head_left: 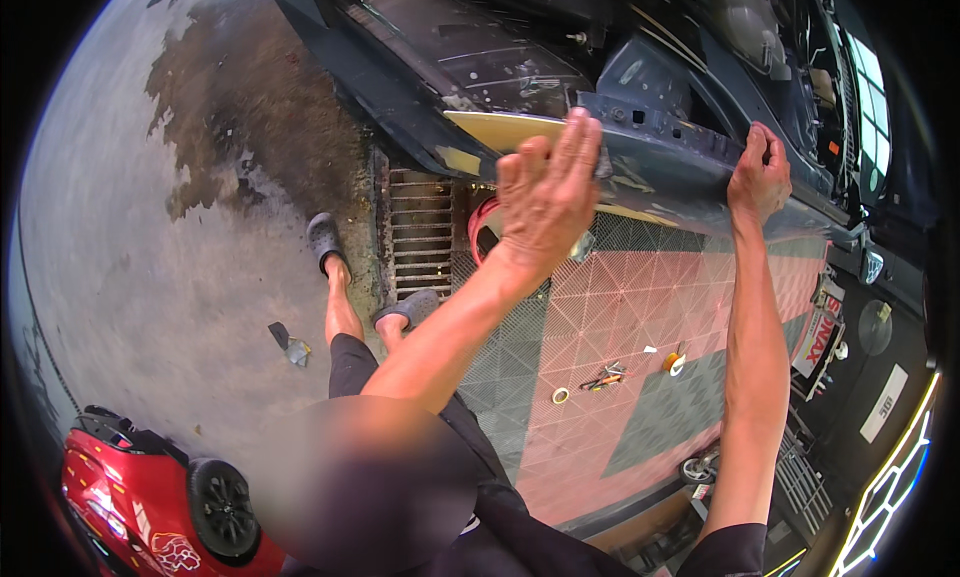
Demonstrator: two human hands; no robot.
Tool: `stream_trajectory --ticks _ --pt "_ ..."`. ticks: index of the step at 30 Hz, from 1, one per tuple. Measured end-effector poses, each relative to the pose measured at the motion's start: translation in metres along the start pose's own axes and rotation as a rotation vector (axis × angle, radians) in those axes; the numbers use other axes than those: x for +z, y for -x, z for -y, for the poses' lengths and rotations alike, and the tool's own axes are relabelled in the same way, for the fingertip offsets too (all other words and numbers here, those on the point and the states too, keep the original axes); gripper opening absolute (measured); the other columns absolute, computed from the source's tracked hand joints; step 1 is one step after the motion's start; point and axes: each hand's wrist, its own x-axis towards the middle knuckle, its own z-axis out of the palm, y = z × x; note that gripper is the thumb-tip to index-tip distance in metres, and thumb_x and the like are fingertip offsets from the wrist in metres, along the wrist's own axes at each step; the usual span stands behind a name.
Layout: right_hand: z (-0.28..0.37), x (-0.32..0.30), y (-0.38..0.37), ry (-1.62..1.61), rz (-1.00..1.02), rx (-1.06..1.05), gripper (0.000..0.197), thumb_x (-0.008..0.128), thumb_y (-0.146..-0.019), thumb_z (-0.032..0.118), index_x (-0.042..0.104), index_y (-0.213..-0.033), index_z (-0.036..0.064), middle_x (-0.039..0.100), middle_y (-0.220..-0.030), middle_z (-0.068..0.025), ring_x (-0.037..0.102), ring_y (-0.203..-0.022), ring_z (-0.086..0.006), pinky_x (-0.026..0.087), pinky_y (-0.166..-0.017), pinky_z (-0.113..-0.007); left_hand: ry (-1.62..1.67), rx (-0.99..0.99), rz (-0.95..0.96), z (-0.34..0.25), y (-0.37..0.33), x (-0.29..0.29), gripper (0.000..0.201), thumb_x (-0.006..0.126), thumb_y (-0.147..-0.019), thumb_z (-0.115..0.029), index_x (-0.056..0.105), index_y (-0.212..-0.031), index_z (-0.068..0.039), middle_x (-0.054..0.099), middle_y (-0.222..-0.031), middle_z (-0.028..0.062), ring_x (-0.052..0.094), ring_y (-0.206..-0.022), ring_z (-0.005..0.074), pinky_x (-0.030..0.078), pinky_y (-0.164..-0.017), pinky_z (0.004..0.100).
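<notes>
Car panel [680, 177] beside engine bay [650, 69]

1. Long, curved, blue-grey, glossy car body panel [680, 177] with pale, uneven smudges, running across the upper view and slanting downward to the right.
2. Pale yellow, tapering strip [495, 129] along the panel's left part; a smaller yellow patch [459, 160] just below.

left hand [550, 192], right hand [760, 182]: at car panel [670, 167] | grate [420, 239]: left of tiles [590, 437] | tape [554, 399]: on tiles

Large lettering on a red-and-white sign [818, 339], dark characters on a white strip [884, 405]
</notes>
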Motion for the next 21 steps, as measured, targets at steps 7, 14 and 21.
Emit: stream_trajectory --ticks 7,14,21 --pt "-0.011 -0.013 0.001 0.045 0.013 0.018 0.039 0.066 -0.105 0.047 0.084 -0.118 0.0149 0.081 -0.106 -0.0093 0.074 -0.101 -0.0283 0.055 -0.094 -0.042 -0.076 -0.072 0.012 0.104 0.006 -0.023 0.065 0.080 -0.091 -0.016 0.066 -0.154 -0.019 0.065 -0.158 -0.0004 0.055 -0.106 0.0214 0.040 -0.094 0.0382" --pt "-0.007 -0.007 -0.001 0.073 0.020 -0.047 0.037 0.065 -0.107 0.044 0.083 -0.118 0.0139 0.082 -0.105 -0.0088 0.074 -0.102 -0.0290 0.055 -0.095 -0.041 0.068 0.126 0.027 0.012 -0.012 0.002 0.072 0.080 -0.087 -0.014 0.062 -0.157 -0.019 0.059 -0.164 0.0002 0.054 -0.114 0.0181 0.039 -0.095 0.0386" --pt "-0.013 -0.010 -0.003 -0.061 0.014 -0.048 0.035 0.065 -0.108 0.037 0.083 -0.118 0.0089 0.083 -0.110 -0.0106 0.077 -0.098 -0.0256 0.057 -0.089 -0.037 0.311 -0.186 0.063 0.159 0.003 -0.072 0.044 0.078 -0.094 -0.010 0.077 -0.138 -0.011 0.070 -0.135 0.0103 0.065 -0.119 0.0280 0.050 -0.104 0.0433"
